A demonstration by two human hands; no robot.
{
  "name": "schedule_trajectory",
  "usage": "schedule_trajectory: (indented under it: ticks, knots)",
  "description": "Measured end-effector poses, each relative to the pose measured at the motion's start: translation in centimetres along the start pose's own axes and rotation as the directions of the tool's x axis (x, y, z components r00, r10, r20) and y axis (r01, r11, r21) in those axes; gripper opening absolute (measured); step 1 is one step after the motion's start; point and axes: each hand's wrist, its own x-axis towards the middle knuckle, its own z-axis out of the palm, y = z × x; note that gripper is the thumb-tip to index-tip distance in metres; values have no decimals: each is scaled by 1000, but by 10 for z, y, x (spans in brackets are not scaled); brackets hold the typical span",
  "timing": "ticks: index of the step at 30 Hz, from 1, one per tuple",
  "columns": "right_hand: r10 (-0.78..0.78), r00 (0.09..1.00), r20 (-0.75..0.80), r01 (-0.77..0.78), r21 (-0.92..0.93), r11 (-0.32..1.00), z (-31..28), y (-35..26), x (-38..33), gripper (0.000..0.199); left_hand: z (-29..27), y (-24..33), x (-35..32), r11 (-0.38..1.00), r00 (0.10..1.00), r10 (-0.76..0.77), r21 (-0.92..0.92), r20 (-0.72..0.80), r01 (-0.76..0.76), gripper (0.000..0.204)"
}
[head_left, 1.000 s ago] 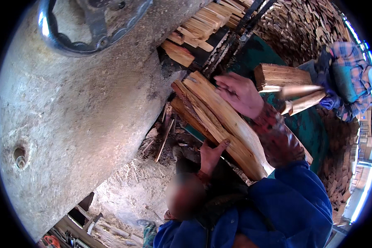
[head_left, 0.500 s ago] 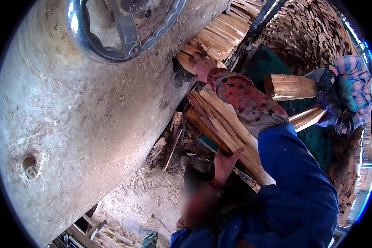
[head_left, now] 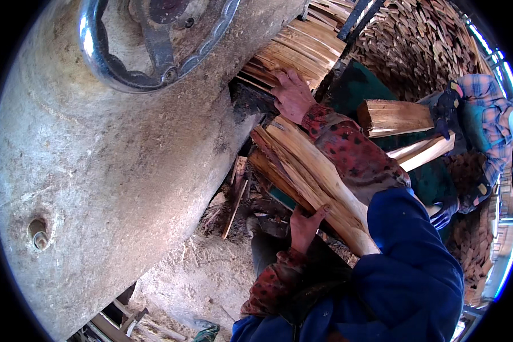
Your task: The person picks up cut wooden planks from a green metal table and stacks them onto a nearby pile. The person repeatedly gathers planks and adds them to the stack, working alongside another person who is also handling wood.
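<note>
My right hand [head_left: 293, 96] is stretched toward the far side, its fingers spread on a row of thin split wood slats [head_left: 302, 48] beside the machine. Nearer me, my left hand [head_left: 308, 227] closes on the lower edge of a long split log [head_left: 319, 176], its thumb on top and its other fingers partly hidden. That log lies slantwise between my two arms, with a darker, bark-edged piece [head_left: 276, 174] along its left side. Both my sleeves are red with dark spots, under a blue garment.
A big dusty machine housing [head_left: 114, 171] with a metal handwheel [head_left: 168, 74] fills the left. At right a co-worker in dark gloves [head_left: 444, 214] stands by a split log block [head_left: 396, 117] and a pale split piece [head_left: 424, 153]. Stacked firewood [head_left: 422, 48] rises behind.
My right hand has shifted off the piece at the machine's edge, back and right onto the slats. The co-worker's lower glove has let go of the pale split piece and dropped lower.
</note>
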Motion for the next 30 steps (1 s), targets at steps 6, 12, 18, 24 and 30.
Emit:
schedule_trajectory:
  ticks: [6,12,18,24,30]
  knots:
    - [38,999,-5,-35,273,961,16,3,-14,28,4,-2,1,1000,1000,7,-20,-15,-7,48]
    - [155,982,107,-179,283,942,23,1,-12,41,3,-17,5,994,1000,28,-103,8,-27,47]
    - [90,968,236,-106,54,993,38,6,6,34,4,-8,0,997,998,62,-40,-28,-63,53]
    - [144,973,180,-169,136,976,30,34,-29,27,7,-19,6,997,998,52,-47,-20,-53,53]
    - [199,945,260,-275,301,913,-55,61,-122,17,10,-11,3,997,998,32,-72,-46,-36,52]
